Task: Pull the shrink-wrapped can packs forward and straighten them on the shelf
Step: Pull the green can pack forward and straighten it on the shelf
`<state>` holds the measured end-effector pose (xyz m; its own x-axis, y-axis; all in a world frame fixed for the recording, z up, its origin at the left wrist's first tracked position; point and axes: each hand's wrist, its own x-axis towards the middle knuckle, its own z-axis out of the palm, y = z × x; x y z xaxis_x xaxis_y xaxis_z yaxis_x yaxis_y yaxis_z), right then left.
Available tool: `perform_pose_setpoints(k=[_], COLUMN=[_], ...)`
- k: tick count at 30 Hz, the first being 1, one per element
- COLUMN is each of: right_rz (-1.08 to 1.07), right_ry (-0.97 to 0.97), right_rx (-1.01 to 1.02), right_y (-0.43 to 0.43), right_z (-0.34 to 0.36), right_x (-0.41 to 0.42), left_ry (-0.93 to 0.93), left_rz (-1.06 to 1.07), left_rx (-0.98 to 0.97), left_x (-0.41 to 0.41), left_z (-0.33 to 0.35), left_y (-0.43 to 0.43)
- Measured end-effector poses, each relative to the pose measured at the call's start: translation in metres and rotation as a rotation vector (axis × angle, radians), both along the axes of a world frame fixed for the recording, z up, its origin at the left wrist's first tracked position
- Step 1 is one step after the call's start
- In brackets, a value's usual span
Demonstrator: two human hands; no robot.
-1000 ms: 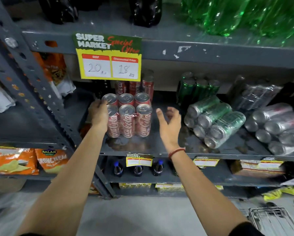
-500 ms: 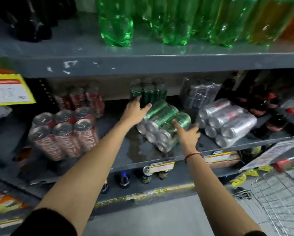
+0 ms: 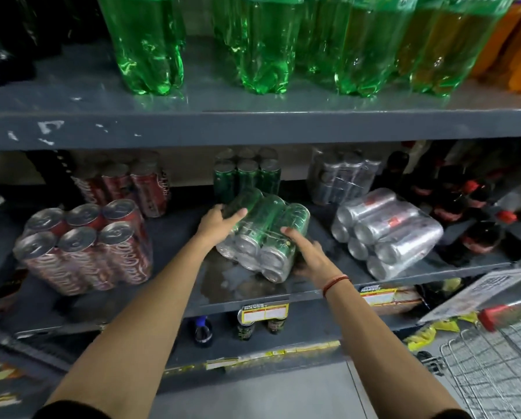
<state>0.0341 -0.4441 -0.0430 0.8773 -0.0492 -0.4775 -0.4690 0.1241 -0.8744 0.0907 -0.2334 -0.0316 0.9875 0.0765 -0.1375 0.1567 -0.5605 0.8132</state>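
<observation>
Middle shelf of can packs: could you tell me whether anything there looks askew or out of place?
Yes. The green can pack between both hands and the silver can pack to its right lie on their sides, angled to the shelf edge, while the red can pack stands upright. The shelf under the green pack looks wet or worn.

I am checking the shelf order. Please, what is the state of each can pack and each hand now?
red can pack: upright, at front
green can pack: on its side, held by both hands
silver can pack: on its side, untouched
left hand: gripping green can pack
right hand: gripping green can pack
</observation>
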Motion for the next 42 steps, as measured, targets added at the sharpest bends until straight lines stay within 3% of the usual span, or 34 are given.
perform_pose_setpoints(k=[3,6,12,16,19,23,25,28,33,35,40,42], right_rz=[0.102,0.249,0.361,0.361,0.381,0.166,0.098,0.178,0.186,0.121,-0.301,-0.394], right_ry=[-0.144,-0.313,-0.535,-0.636,-0.61,-0.52,-0.488,-0.427,-0.435,-0.437,-0.538,-0.575], right_rx=[-0.076,-0.18,-0.559,-0.54,-0.453,-0.132,-0.083,-0.108,-0.145,-0.157,-0.172,-0.281], right_y=[-0.001,-0.004,0.006,0.005,0.003,0.006,0.009,0.016,0.02,0.022,0.039,0.056], right_z=[0.003,0.001,-0.009,-0.02,-0.017,0.002,0.014,0.025,0.028,0.027,0.009,0.003], right_x=[0.006,0.01,0.009,0.006,0.006,0.007,0.017,0.029,0.033,0.028,-0.01,-0.028], left_ry=[0.018,-0.085,-0.249,-0.303,-0.284,-0.234,-0.29,-0.35,-0.074,-0.004,-0.065,-0.086], left_rz=[0.0,-0.014,0.054,0.069,0.083,0.124,0.34,0.634,0.311,0.278,0.283,0.229], left_rx=[-0.293,-0.404,-0.383,-0.348,-0.342,-0.373,-0.398,-0.399,-0.531,-0.552,-0.717,-0.716], left_x=[-0.016,-0.039,-0.07,-0.078,-0.081,-0.091,-0.104,-0.133,-0.14,-0.129,-0.09,-0.078], left_z=[0.003,-0.004,-0.032,-0.047,-0.049,-0.038,-0.03,-0.02,-0.004,-0.004,-0.013,-0.009], left_y=[0.022,0.04,0.04,0.034,0.03,0.022,0.006,-0.037,-0.093,-0.093,-0.056,-0.041])
